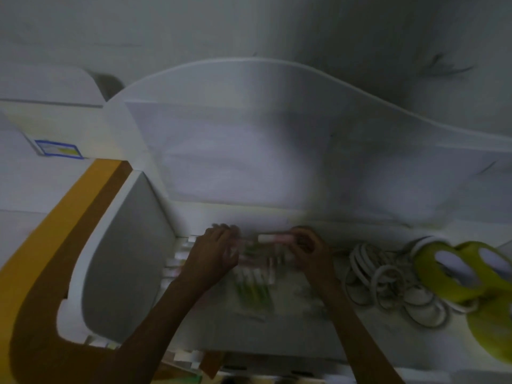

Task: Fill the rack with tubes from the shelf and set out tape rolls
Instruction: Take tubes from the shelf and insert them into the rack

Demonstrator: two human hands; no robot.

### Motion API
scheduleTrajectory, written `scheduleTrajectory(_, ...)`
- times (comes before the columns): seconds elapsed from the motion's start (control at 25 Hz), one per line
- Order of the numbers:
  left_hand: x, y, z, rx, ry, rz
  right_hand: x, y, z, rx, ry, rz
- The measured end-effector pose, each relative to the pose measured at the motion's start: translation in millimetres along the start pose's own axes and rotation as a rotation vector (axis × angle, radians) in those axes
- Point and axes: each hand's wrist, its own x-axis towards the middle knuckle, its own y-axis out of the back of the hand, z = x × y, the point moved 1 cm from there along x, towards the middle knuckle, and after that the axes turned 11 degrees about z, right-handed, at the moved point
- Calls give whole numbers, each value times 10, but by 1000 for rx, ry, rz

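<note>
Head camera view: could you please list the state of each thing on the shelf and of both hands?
Pink tube: lifted, lying sideways, pinched by the right hand.
Left hand: over the tube pile, blurred, grip unclear.
Tube pile: loose, lying flat on the shelf.
White tape rolls: heaped, untouched.
Green tape rolls: lying beside them, untouched.
</note>
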Motion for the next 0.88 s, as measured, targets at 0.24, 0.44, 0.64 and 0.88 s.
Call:
scheduleTrajectory(0.24,48,-230,-155,28,-57,1,-188,76,-85,59,-76,102)
scheduleTrajectory(0.44,43,-298,-224,-11,-124,106,-259,126,-163,53,-27,160)
scheduleTrajectory(0.64,28,-170,-185,-166,-144,224,-298,135,-229,46,-23,190)
scheduleTrajectory(0.88,103,159,8,-413,-78,272,-338,45,-356,135,-48,246)
